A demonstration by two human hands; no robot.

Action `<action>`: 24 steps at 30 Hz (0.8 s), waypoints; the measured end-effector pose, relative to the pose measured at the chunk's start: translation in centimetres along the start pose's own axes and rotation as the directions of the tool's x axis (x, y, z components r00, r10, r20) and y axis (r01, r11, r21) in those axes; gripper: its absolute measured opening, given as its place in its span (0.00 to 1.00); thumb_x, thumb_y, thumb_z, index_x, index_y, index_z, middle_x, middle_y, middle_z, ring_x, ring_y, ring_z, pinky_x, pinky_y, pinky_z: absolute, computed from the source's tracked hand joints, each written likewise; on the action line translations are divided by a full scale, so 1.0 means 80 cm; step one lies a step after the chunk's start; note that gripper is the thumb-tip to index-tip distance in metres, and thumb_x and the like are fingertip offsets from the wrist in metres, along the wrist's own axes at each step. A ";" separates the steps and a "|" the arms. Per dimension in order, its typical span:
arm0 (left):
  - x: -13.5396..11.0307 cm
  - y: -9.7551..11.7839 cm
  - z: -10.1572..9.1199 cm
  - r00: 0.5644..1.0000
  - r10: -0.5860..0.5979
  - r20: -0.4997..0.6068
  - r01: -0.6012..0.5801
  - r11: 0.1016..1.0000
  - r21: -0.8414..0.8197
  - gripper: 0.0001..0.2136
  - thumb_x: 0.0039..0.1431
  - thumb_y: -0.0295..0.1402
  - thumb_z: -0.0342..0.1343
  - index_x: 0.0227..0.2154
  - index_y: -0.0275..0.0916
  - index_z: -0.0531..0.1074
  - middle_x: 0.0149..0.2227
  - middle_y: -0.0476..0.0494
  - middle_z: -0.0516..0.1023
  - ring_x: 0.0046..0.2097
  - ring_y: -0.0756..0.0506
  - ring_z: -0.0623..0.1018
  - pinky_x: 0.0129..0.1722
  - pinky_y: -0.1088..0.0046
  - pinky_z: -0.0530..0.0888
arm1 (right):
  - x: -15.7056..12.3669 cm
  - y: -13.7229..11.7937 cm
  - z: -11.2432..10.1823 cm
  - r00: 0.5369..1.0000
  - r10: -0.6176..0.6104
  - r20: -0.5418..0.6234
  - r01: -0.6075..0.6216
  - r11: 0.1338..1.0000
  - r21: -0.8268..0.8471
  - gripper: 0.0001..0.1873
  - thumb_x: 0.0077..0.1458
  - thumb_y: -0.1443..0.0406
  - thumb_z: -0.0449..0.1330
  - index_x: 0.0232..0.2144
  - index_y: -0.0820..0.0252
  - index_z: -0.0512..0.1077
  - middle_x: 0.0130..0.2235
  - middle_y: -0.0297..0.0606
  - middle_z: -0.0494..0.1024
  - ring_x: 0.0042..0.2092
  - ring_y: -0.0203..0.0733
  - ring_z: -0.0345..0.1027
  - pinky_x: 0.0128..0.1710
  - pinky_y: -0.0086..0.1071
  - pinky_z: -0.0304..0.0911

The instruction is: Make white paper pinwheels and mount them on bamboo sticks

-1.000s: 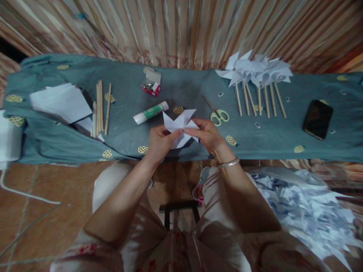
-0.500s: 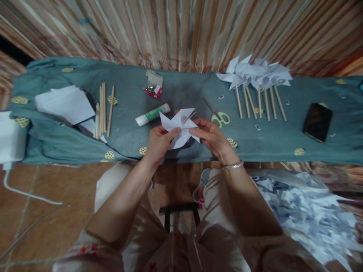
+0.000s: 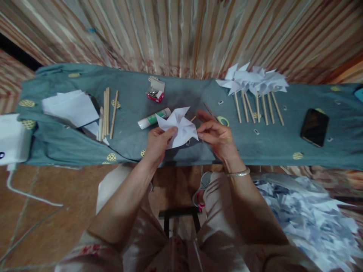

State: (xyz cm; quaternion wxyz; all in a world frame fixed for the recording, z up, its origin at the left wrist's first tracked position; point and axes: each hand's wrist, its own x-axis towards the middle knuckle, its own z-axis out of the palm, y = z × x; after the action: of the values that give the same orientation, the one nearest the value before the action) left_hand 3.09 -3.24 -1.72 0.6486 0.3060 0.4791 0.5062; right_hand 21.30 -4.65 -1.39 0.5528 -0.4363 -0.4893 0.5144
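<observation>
In the head view, the right hand (image 3: 218,136) covers part of the scissors (image 3: 210,109), leaving a blade and part of a green handle visible. The pinwheel (image 3: 183,129) overlaps the right end of the glue stick (image 3: 150,120). A short piece of stick (image 3: 193,118) juts out at its upper right; the rest is hidden under the paper. The frame cuts off a white device (image 3: 14,140) at the left edge and a blue thing (image 3: 360,94) at the right. The bag (image 3: 300,211) at lower right is crammed with folded paper, too jumbled to make out singly.

The pinwheel is at the middle of the frame, over the green cloth (image 3: 181,85). It is white, with pointed blades spread and folded in toward the centre; the centre itself is hard to make out.

The left hand (image 3: 158,144) is closed on its lower left side, thumb on top, fingers out of sight underneath. The right hand is half open, fingers loosely bent, thumb and forefinger at the right blade's tip; whether they pinch it cannot be told.
</observation>
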 end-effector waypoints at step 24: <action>-0.011 -0.008 0.011 0.984 0.176 0.035 -0.179 0.973 0.148 0.10 0.41 0.34 0.70 0.29 0.38 0.83 0.31 0.47 0.85 0.33 0.45 0.81 0.38 0.69 0.77 | -0.007 0.014 0.018 0.985 -0.169 -0.021 0.133 0.844 -0.520 0.01 0.51 0.63 0.67 0.28 0.51 0.80 0.60 0.34 0.74 0.66 0.48 0.61 0.67 0.48 0.54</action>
State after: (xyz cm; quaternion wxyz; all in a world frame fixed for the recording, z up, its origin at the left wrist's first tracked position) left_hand 4.13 -4.21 -1.64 0.5810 0.4013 0.4794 0.5211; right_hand 19.73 -5.16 -2.38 0.4700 -0.5456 -0.6236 0.3044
